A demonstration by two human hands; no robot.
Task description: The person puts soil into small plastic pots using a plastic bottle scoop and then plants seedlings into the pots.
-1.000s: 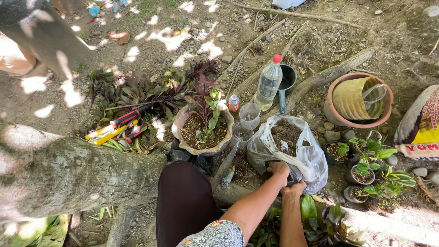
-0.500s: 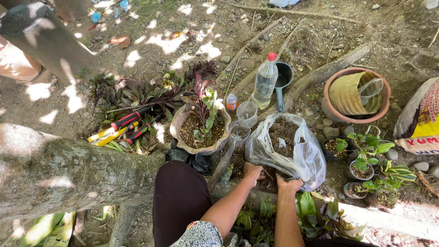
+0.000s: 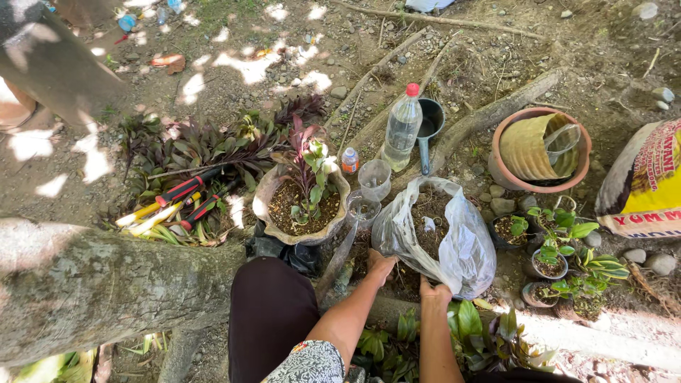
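A clear plastic bag partly filled with dark soil sits on the ground in front of me. My left hand grips its near left edge. Just to the right, my right hand holds the bag's near bottom edge. To the bag's left stands a round pot holding a small plant with red and green leaves. Two clear plastic cups stand between the pot and the bag.
A plastic bottle with a red cap and a dark scoop stand behind the bag. A clay pot is at right, small potted seedlings below it. Red-handled shears lie left. A thick trunk crosses the lower left.
Both hands have shifted lower along the bag's near edge, the left hand moving to its left side. The bag has been drawn slightly wider.
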